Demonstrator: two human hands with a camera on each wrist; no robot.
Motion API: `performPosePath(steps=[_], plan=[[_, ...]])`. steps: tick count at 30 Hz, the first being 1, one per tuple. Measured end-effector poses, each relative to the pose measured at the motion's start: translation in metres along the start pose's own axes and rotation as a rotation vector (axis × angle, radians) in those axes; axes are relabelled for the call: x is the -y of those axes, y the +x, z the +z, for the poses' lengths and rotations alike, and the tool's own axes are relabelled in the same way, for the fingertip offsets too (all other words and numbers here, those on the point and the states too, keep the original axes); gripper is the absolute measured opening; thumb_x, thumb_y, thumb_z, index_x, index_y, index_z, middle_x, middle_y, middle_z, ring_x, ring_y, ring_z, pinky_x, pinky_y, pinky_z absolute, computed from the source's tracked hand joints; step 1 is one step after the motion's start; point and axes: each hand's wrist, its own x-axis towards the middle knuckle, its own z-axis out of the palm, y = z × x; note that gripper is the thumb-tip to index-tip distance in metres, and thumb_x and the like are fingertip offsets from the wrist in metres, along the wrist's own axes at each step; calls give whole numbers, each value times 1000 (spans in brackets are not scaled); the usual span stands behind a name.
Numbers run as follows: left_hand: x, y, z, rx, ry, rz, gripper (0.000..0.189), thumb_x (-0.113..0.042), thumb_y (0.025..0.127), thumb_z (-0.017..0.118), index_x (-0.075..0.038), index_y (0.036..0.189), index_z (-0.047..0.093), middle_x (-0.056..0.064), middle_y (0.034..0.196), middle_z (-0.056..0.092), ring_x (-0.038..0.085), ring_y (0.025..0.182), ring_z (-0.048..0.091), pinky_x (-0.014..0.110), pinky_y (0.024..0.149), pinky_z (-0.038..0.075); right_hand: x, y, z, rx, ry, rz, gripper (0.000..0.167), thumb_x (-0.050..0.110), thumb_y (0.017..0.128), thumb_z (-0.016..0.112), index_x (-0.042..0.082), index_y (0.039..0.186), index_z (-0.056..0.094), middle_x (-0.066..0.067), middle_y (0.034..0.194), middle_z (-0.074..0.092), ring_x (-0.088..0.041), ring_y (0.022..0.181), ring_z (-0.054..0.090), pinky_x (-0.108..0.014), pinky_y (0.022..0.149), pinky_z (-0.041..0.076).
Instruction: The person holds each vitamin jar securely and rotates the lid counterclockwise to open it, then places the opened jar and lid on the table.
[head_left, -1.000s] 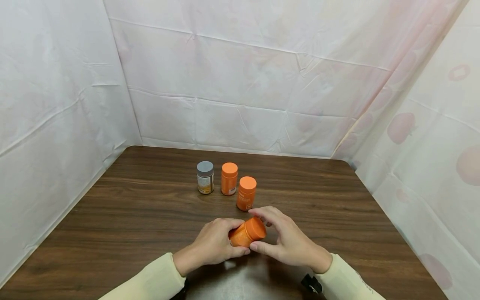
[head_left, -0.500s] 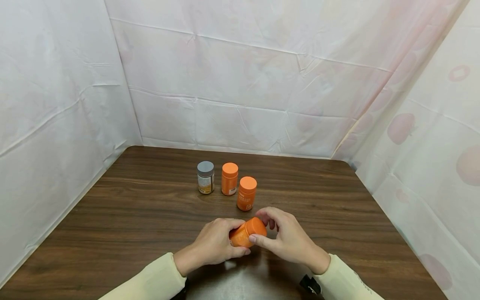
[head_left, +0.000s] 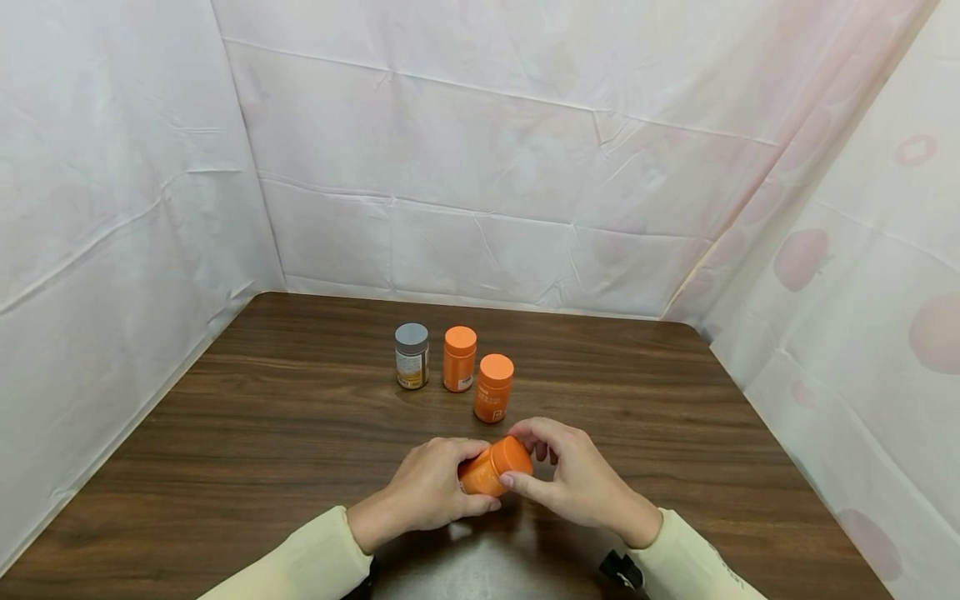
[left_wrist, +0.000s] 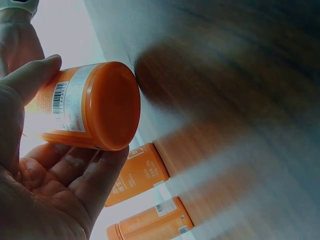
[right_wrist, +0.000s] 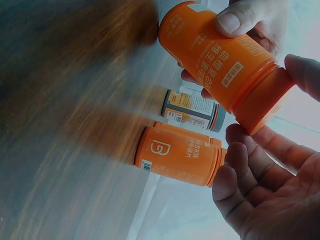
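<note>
Bottle [head_left: 477, 477] tilted between both hands
The left hand [head_left: 429, 483] curls round its body; the right hand [head_left: 581, 479] pinches its cap [head_left: 513, 456] between thumb and fingertips. Beyond, upright on the counter [head_left: 300, 433], stand an orange jar [head_left: 492, 392], another orange jar [head_left: 459, 362] and a grey-capped jar [head_left: 412, 358].

And we're seeing smooth plastic on the held bottle [head_left: 495, 468] over the table [head_left: 637, 400], wood-grained and glossy at its near side, wrinkled sheeting [head_left: 480, 150] behind it!
</note>
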Motion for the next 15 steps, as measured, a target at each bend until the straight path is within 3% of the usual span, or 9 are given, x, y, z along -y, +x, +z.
performPosePath(steps=[7,15], plan=[[0,0,0,5,4,-11,34,-39,77,91,-35,103,69,-19,81,59,3,68,54,26,61,45,-1,-1,-2,10,-4,-46,43,33,86,85,20,122,66,14,97,61,-8,83,55,-32,68,50],[-1,-1,0,-2,4,-8,35,-38,77,91,-34,104,70,-20,82,60,2,69,55,26,63,45,-2,-1,-4,30,24,-125,50,23,86,84,24,130,62,13,104,61,-13,88,55,-34,71,51]])
